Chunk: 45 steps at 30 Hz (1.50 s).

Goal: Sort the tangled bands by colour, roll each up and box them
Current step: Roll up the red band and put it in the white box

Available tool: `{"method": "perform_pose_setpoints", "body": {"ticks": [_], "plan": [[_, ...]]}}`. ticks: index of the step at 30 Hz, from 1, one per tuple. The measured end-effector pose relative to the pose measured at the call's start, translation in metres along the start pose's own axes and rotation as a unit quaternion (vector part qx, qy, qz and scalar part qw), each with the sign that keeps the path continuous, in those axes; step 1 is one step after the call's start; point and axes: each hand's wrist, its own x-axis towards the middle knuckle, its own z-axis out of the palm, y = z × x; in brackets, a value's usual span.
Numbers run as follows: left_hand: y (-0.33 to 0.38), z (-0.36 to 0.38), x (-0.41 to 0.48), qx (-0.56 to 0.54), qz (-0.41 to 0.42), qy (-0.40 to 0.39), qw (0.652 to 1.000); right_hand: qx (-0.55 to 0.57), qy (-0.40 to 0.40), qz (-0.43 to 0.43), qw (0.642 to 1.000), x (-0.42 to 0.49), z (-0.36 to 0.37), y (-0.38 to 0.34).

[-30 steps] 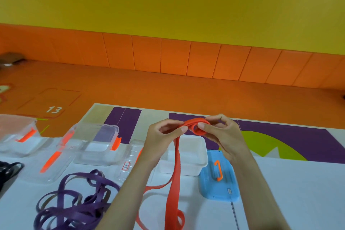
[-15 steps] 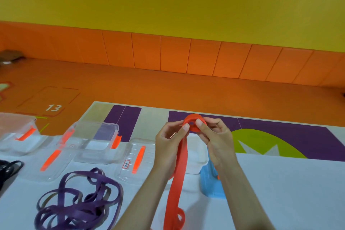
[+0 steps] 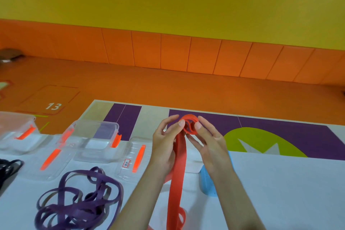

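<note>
Two hands meet above the middle of a white tabletop (image 3: 280, 192), winding a red band (image 3: 177, 173) into a roll. The coil (image 3: 190, 127) is small and loose, only a few turns thick. It sits between the fingertips with its open face towards the viewer.

The left hand (image 3: 164, 147) pinches the coil's left side, its fingers (image 3: 181, 123) curled onto the rim. The right hand (image 3: 211, 144) holds the right side, with its thumb (image 3: 197, 126) pressed on the front face and the other fingers behind. Both hands are clamped on the band and equally close to the coil.

From the coil's underside, the unrolled length hangs down and towards the viewer, passing between the wrists. It ends in slack loops at the near edge of view. The band's long axis therefore runs far to near, and further winding would probably draw this tail up into the coil.

To the near left lies a purple band tangle (image 3: 80, 203), well clear of the tail. A black band (image 3: 7, 168) shows at the far left edge. Left of the hands stand clear boxes (image 3: 97, 140) with orange latches, and their lids (image 3: 134, 160) lie flat beside them. A blue lid (image 3: 207, 186) lies under the right forearm, and a pale container (image 3: 193, 166) is mostly hidden behind the hands.

Nothing crosses the hanging tail, though its bottom loops could catch on each other.
</note>
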Motion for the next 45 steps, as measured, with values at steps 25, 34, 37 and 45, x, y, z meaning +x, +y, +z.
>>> {"method": "perform_pose_setpoints", "body": {"ticks": [25,34,37,45], "plan": [[0.009,-0.026,0.002,0.274,0.091,-0.084,0.954,-0.278,-0.084,-0.033,0.956,0.017,-0.025,-0.014],[0.018,-0.018,0.009,0.327,0.115,-0.146,0.927,-0.303,-0.098,-0.05,0.947,0.021,-0.019,-0.038],[0.013,-0.014,0.01,0.232,0.083,-0.093,0.965,-0.247,-0.068,-0.065,0.964,0.017,-0.016,-0.026],[0.004,-0.004,0.001,0.119,0.058,-0.047,0.99,-0.071,0.016,-0.081,0.994,0.008,-0.006,-0.005]]}}
